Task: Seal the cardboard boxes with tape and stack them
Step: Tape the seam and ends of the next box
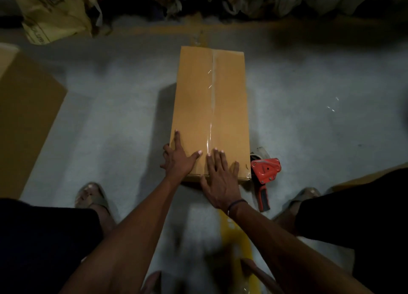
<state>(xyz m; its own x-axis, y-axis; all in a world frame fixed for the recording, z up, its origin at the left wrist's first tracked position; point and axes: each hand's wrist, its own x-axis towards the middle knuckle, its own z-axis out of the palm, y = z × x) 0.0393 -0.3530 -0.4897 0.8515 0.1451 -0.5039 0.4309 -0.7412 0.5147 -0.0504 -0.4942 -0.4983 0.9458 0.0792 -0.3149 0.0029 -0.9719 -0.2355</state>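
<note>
A long cardboard box [209,108] lies flat on the grey floor [309,94], its length running away from the person, with a strip of clear tape [212,108] laid along the centre seam of its closed flaps. Both hands rest on the near end of the box top. The left hand [177,160] sits at the near left corner, fingers [177,139] spread and straight, some draped over the left edge, thumb pointing toward the seam. The right hand [220,178] lies flat with straight fingers just right of the tape, its palm over the near edge; it grasps nothing. A red tape dispenser [263,176] lies on the floor just beside the box's near right corner. Another cardboard box [24,117] sits well apart on the left, partly cut off.
</note>
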